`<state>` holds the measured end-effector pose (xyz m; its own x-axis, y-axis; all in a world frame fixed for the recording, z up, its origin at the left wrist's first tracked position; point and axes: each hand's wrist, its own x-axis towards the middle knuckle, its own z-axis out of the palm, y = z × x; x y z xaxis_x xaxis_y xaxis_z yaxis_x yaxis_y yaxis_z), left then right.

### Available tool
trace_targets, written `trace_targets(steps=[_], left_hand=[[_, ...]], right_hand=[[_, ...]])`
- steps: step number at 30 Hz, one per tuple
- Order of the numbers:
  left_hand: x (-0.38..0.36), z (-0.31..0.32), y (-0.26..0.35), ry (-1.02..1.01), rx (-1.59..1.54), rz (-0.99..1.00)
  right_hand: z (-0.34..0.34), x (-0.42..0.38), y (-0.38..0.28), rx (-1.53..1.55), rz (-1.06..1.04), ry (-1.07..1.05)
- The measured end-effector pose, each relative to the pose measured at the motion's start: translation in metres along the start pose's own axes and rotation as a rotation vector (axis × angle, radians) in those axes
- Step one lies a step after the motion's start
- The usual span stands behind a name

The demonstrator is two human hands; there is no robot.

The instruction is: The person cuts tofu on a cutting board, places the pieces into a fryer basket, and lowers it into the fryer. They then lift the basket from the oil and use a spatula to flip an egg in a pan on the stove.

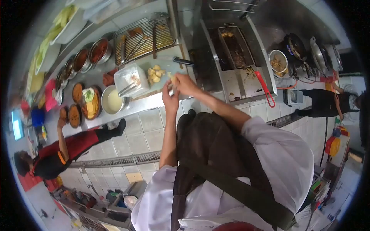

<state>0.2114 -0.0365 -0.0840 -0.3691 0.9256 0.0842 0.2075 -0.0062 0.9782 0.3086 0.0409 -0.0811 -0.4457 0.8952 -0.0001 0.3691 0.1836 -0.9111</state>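
Observation:
My right hand (185, 85) is closed, pinching a small pale-yellow piece of food (172, 78) at the fingertips. Close beside it, my left hand (170, 98) has its fingers bent up toward the same piece; what they hold, if anything, is too small to make out. Just beyond them, a pile of pale-yellow food pieces (155, 74) lies on the cutting board (178, 53). To its left stands a white plastic tub (143, 77) with white powder and a metal utensil (127, 90) in it. A knife with a black handle (183, 61) rests on the board's far right.
A steel pot of pale liquid (113, 101) and bowls of food (91, 103) stand left, where a co-worker (58, 158) reaches in. A wire rack (163, 32) holds tools behind. Right are a fryer (214, 48), a red handle (265, 87) and another person (322, 102).

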Motion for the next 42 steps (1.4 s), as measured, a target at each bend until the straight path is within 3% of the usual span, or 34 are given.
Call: trace_targets(steps=[3,5,7,9,11,15,17,19,20,25,27,29,33,35,39,42], left_hand=[[-0.026,0.011,-0.002,-0.091,-0.131,-0.071],[-0.019,0.022,-0.017,-0.17,-0.027,-0.116],[-0.013,0.038,-0.001,-0.195,0.163,-0.022],[0.001,0.059,-0.013,-0.224,0.146,0.142],[0.007,0.076,0.011,-0.316,0.094,0.102],[0.017,0.112,0.005,-0.433,-0.076,-0.022],[0.018,0.12,0.005,-0.517,-0.087,-0.041],[0.011,0.129,0.011,-0.522,-0.293,0.006],[0.008,0.13,0.012,-0.53,-0.285,0.003],[0.003,0.132,0.018,-0.634,-0.189,-0.028],[0.007,0.133,0.023,-0.694,-0.061,0.024],[0.01,0.13,0.022,-0.66,0.087,0.085],[0.015,0.125,0.012,-0.668,0.045,0.025],[0.012,0.12,0.021,-0.641,0.019,-0.026],[0.011,0.118,0.02,-0.6,-0.048,-0.066],[0.013,0.115,0.035,-0.548,0.092,-0.048]], right_hand=[[-0.006,-0.044,0.007,0.306,0.107,-0.021],[-0.013,-0.053,0.019,0.297,0.169,0.038],[-0.031,-0.059,0.019,-0.15,-0.012,0.249],[-0.057,-0.067,0.001,-0.153,0.035,0.291],[-0.074,-0.074,-0.005,-0.116,0.058,0.388],[-0.093,-0.081,0.017,-0.257,-0.13,0.677],[-0.099,-0.084,0.031,-0.225,-0.133,0.723],[-0.107,-0.092,0.04,-0.077,0.04,0.608],[-0.104,-0.09,0.054,0.254,0.084,0.597],[-0.112,-0.102,0.069,0.611,0.082,0.525],[-0.119,-0.101,0.075,0.578,0.183,0.465],[-0.121,-0.101,0.081,0.454,0.104,0.502],[-0.156,-0.089,0.067,0.1,0.194,0.549],[-0.174,-0.067,0.083,-0.372,0.19,0.589],[-0.196,-0.01,0.146,-0.494,0.389,0.422],[-0.193,-0.009,0.148,-0.445,0.213,0.678]])
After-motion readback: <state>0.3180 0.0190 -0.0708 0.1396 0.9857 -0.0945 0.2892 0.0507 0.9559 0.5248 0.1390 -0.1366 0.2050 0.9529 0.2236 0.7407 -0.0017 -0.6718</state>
